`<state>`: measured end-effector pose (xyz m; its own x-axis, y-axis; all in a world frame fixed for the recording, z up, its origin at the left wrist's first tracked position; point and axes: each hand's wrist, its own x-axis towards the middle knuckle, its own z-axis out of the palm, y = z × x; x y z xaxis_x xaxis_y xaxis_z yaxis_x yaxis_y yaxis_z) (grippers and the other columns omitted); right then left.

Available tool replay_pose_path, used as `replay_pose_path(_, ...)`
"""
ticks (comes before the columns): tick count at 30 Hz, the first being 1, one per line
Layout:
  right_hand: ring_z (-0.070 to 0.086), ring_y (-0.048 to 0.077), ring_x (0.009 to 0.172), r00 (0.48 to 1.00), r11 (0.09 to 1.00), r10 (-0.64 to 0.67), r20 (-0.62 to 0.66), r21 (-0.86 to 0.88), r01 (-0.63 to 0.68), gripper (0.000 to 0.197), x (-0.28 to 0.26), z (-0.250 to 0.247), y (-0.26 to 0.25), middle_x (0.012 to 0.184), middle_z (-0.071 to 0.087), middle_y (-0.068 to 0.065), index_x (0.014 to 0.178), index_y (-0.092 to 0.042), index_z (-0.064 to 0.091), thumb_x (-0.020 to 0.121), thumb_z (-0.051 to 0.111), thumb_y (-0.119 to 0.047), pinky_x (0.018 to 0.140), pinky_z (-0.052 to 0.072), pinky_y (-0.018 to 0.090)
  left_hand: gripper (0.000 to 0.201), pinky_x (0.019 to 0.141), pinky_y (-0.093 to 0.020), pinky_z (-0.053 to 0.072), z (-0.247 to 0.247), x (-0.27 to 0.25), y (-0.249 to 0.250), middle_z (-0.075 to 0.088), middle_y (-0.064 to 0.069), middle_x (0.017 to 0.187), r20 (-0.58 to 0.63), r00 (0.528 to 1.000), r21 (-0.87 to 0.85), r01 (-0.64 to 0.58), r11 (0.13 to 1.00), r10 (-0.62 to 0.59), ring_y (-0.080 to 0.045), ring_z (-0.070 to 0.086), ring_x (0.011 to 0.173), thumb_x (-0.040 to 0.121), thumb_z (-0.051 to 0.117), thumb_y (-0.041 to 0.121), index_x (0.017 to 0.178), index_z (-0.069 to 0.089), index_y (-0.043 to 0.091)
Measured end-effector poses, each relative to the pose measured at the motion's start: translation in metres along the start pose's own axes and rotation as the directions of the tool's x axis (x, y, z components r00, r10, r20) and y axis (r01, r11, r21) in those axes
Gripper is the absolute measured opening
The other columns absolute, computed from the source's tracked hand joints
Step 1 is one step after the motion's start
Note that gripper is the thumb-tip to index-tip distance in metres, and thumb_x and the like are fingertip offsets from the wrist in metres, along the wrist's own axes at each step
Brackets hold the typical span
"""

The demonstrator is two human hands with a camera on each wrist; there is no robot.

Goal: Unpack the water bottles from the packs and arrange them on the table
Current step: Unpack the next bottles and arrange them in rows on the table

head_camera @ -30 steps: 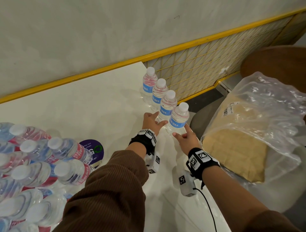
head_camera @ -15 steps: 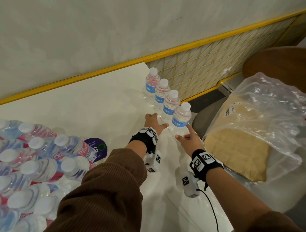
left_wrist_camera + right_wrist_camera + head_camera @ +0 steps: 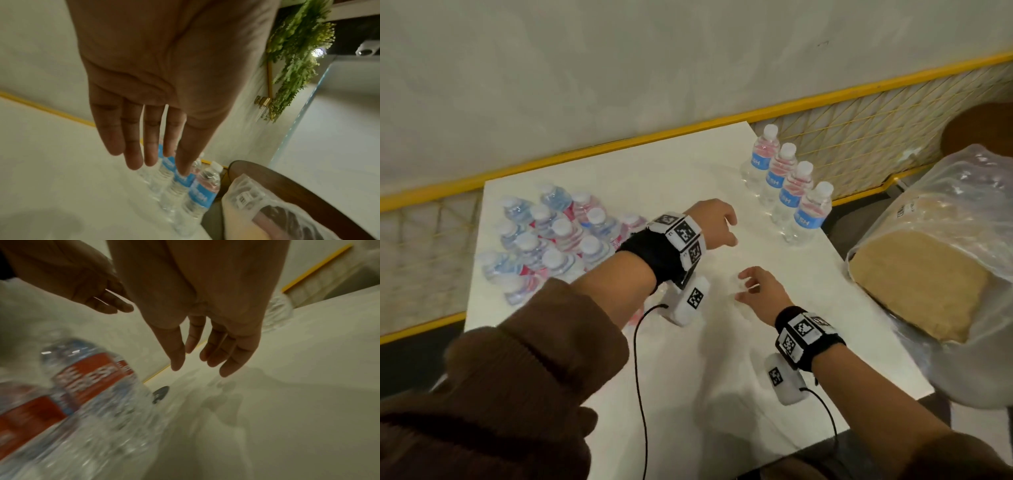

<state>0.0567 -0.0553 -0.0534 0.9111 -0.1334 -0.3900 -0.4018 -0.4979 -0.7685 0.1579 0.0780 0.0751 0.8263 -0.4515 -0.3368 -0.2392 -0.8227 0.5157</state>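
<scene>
Four upright water bottles (image 3: 787, 192) with blue labels stand in a row along the white table's (image 3: 722, 359) far right edge. The same row of bottles (image 3: 202, 193) shows beyond my fingers in the left wrist view. A pack of bottles (image 3: 558, 240) with red and blue labels lies at the table's left, caps toward me. My left hand (image 3: 717, 222) hovers over the table's middle, fingers straight and holding nothing. My right hand (image 3: 756, 287) hangs nearer to me, relaxed and empty. In the right wrist view, red-labelled bottles (image 3: 88, 381) lie at lower left of my right hand (image 3: 197, 360).
A clear plastic bag (image 3: 928, 274) holding a tan block sits off the table's right edge. Behind it is a round brown table (image 3: 983, 126). A yellow-framed mesh rail (image 3: 859, 137) and a grey wall close off the far side.
Both hands have let go of the nearest bottle in the row and drawn back toward the table's middle. My view has swung left, bringing the whole pack into sight.
</scene>
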Motion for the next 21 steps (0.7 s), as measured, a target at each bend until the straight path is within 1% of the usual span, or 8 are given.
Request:
replay_pose_path(4,0.050,0.016,0.090,0.987,0.989,-0.123,0.101,-0.070,0.130,0.045,-0.023,0.039,-0.028,0.107,0.047,0.004,0.121,-0.015,0.051,0.080,0.071,-0.012,0.078,0.040,0.022,0.044,0.090,-0.031,0.044,-0.022,-0.038,-0.047,0.055,-0.004,0.124,-0.002,0.998,0.195,0.066,0.979,-0.067,-0.023,0.054,0.113,0.081,0.070,0.027,0.122,0.056,0.016)
replay_pose_path(7,0.051,0.018,0.104,0.983,0.991,-0.134,0.122,0.006,0.134,0.067,-0.034,0.061,-0.046,0.124,0.047,0.007,0.134,-0.014,0.040,0.076,0.075,-0.012,0.085,0.042,0.025,0.045,0.087,-0.032,0.044,-0.027,-0.053,-0.074,0.052,-0.007,0.128,-0.005,0.995,0.288,0.095,0.953,-0.097,-0.025,0.053,0.113,0.081,0.069,0.027,0.123,0.056,0.016)
replay_pose_path(9,0.050,0.017,0.110,0.983,0.985,-0.156,0.101,0.084,0.148,0.078,-0.040,0.071,-0.054,0.130,0.046,0.003,0.138,-0.013,0.036,0.073,0.078,-0.013,0.090,0.042,0.027,0.046,0.086,-0.030,0.044,-0.026,-0.060,-0.085,0.051,-0.007,0.132,0.025,0.992,0.329,0.107,0.938,-0.122,-0.026,0.053,0.115,0.083,0.065,0.024,0.127,0.053,0.015)
replay_pose_path(12,0.049,0.011,0.105,0.979,0.963,-0.200,0.022,0.189,0.193,0.074,-0.046,0.082,-0.061,0.123,0.051,-0.004,0.137,-0.015,0.038,0.075,0.078,-0.013,0.088,0.039,0.022,0.049,0.091,-0.027,0.041,-0.023,-0.064,-0.095,0.045,-0.006,0.140,0.062,0.991,0.380,0.088,0.921,-0.121,-0.027,0.048,0.124,0.089,0.061,0.018,0.135,0.046,0.012)
replay_pose_path(14,0.054,0.017,0.108,0.985,0.961,-0.169,-0.041,0.214,0.174,0.068,-0.049,0.085,-0.060,0.126,0.055,0.001,0.136,-0.019,0.039,0.078,0.075,-0.019,0.090,0.043,0.026,0.042,0.095,-0.025,0.038,-0.023,-0.063,-0.096,0.044,-0.010,0.142,0.059,0.994,0.368,0.060,0.928,-0.088,-0.028,0.045,0.127,0.091,0.055,0.011,0.133,0.048,0.010)
replay_pose_path(16,0.056,0.020,0.106,0.986,0.964,-0.148,-0.077,0.209,0.161,0.065,-0.050,0.084,-0.054,0.126,0.057,0.003,0.134,-0.019,0.040,0.079,0.074,-0.021,0.089,0.045,0.027,0.040,0.096,-0.028,0.039,-0.023,-0.062,-0.091,0.047,-0.010,0.139,0.047,0.997,0.379,0.033,0.925,-0.055,-0.028,0.047,0.125,0.089,0.056,0.009,0.129,0.054,0.013)
replay_pose_path(18,0.055,0.018,0.101,0.985,0.967,-0.134,-0.106,0.204,0.154,0.064,-0.053,0.078,-0.048,0.124,0.058,0.004,0.134,-0.019,0.040,0.079,0.074,-0.020,0.089,0.046,0.027,0.037,0.093,-0.028,0.040,-0.022,-0.060,-0.081,0.052,-0.008,0.135,0.040,0.999,0.380,0.000,0.925,-0.016,-0.028,0.050,0.122,0.088,0.059,0.013,0.125,0.058,0.015)
replay_pose_path(21,0.057,0.022,0.106,0.980,0.971,-0.107,-0.167,0.193,0.139,0.065,-0.054,0.060,-0.034,0.125,0.058,0.006,0.135,-0.018,0.039,0.080,0.073,-0.018,0.092,0.047,0.031,0.033,0.081,-0.026,0.039,-0.014,-0.052,-0.063,0.060,-0.008,0.125,0.001,0.999,0.333,-0.044,0.942,0.046,-0.028,0.055,0.113,0.086,0.065,0.023,0.117,0.063,0.014)
